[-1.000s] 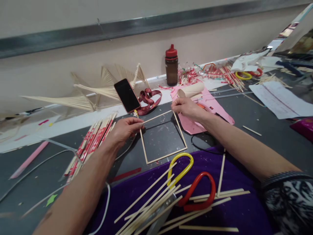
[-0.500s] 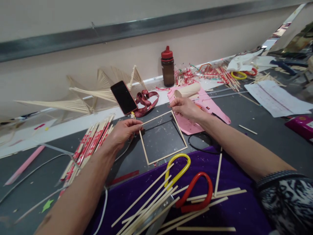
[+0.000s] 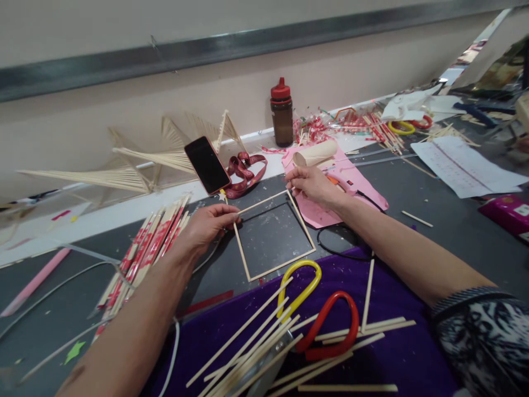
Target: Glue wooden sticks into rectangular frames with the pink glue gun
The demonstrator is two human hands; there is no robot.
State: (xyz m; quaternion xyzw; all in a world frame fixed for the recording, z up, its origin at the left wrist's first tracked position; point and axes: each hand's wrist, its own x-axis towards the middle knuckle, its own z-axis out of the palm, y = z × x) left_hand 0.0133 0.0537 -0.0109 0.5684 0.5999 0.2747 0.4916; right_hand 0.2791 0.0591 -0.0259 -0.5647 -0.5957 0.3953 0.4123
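A square frame of thin wooden sticks [image 3: 283, 266] slants above the grey table, its far side raised and its near side low by the purple cloth. My left hand [image 3: 212, 220] pinches its far left corner between thumb and fingers. At the far right corner, my right hand [image 3: 312, 187] has its fingertips closed together; the exact contact is partly hidden by the fingers. Just nearer to me lie large scissors with one yellow handle [image 3: 317, 275] and one red handle [image 3: 355, 317], their blades partly covered by loose wooden sticks [image 3: 248, 336].
Behind the hands are a phone [image 3: 208, 164], a red lanyard [image 3: 243, 175], a stick model [image 3: 152, 157] and a bottle [image 3: 282, 118]. A glue gun [image 3: 341, 181] lies on pink paper [image 3: 320, 212] beside a cardboard tube [image 3: 320, 151]. Packaged sticks [image 3: 140, 253] and cables lie left.
The view has shifted very slightly. Both hands stay at the far corners of the stick frame, which has moved only a touch toward me.
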